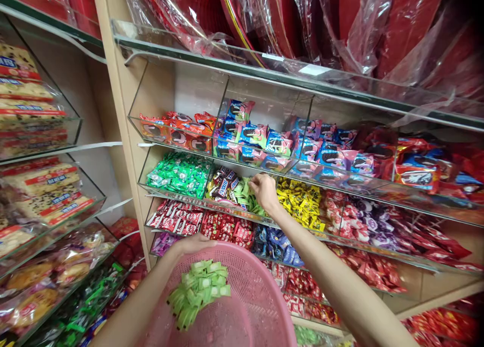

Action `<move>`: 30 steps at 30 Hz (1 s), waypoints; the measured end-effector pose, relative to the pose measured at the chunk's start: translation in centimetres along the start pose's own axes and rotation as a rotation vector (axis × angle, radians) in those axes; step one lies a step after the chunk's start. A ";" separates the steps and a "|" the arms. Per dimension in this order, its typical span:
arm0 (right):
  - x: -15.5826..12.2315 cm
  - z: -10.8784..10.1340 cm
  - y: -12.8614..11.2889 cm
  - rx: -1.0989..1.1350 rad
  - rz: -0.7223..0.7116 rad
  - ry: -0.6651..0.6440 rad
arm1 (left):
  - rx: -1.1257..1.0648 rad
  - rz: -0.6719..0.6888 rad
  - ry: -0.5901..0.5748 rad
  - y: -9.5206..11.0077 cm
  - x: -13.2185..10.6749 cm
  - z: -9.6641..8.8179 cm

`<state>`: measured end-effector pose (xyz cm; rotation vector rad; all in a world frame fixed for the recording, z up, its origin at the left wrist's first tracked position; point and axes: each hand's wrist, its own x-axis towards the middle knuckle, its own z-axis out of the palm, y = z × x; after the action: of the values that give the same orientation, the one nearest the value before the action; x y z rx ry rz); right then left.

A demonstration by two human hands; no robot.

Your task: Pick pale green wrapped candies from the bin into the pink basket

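My left hand (193, 243) is closed on the far rim of a pink plastic basket (260, 286). A pile of small light-green wrapped candies (200, 289) lies inside the basket, toward its left. My right hand (263, 189) reaches into a clear shelf bin, its fingers curled together beside light-green wrapped candies (244, 195). Whether a candy is between those fingers is hidden. In the same bin, to the left, are brown Snickers bars (225, 187). Yellow wrapped candies (300, 200) fill the bin to the right, and green wrapped candies (179, 175) the one to the left.
A glass shelf edge (242, 62) runs above the bins, with red plastic-wrapped items over it. Blue-and-pink cookie packs (253, 135) sit in the upper row. Red packets (227, 227) fill bins just beyond the basket. A wooden upright (121, 120) divides off the left shelves of packaged snacks (49, 185).
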<state>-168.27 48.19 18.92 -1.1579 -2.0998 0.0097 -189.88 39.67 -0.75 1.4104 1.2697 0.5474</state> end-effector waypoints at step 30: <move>2.3 1.2 0.9 -0.286 0.035 -0.390 | 0.062 0.035 -0.004 1.2 -0.4 0.3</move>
<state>-169.06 50.76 19.11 -1.4563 -2.4822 -0.0541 -189.26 39.40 0.41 1.4867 1.2706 0.5330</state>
